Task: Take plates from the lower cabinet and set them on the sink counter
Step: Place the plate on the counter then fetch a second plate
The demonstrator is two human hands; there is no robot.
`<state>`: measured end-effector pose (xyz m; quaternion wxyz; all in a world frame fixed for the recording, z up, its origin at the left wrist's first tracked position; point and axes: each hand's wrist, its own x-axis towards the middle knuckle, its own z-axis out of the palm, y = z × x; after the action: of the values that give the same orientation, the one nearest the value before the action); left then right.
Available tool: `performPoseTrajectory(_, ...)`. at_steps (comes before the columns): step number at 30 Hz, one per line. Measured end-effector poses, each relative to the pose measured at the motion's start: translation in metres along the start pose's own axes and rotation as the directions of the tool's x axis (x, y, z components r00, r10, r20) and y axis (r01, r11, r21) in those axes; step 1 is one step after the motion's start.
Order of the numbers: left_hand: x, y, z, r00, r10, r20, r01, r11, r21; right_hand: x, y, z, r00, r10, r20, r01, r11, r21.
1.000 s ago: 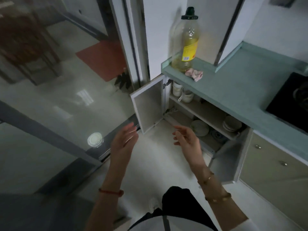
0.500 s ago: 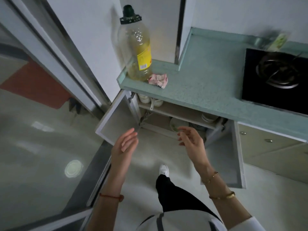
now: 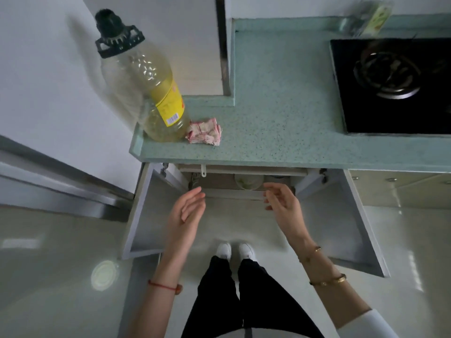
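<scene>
Below the speckled pale-green counter (image 3: 280,132), the lower cabinet (image 3: 244,178) stands with both flat grey doors swung wide, the left door (image 3: 151,215) and the right door (image 3: 341,220) flanking your arms. Your left hand (image 3: 189,212) hangs in front of the opening with its fingers loosely spread and nothing in it. Your right hand (image 3: 283,203) is likewise empty, fingers parted and slightly curled, level with the front edge of the cabinet floor. Just beyond your right fingertips, inside the cabinet under the shelf edge, sits a pale round plate (image 3: 249,182), only its near rim visible; neither hand touches it, and the right one is the nearer. How many plates lie there cannot be told from this angle. On the counter's left end stands a large clear plastic bottle of yellow oil with a black cap (image 3: 148,89), with a crumpled pink-and-white checked cloth (image 3: 205,131) touching its base. Farther right lies a black glass gas hob (image 3: 395,84). Your white shoes (image 3: 235,251) stand between the doors.
</scene>
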<state>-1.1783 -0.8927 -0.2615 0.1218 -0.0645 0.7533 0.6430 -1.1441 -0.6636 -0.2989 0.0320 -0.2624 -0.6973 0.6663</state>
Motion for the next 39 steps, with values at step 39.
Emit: performPoseTrajectory(39, 0.438, -0.582, 0.192, 0.987, -0.007, 0.161, -0.023, 0.983, 0.180, 0.430, 0.597, 0.054, 0.954, -0.065, -0.293, -0.021, 0.959, -0.282)
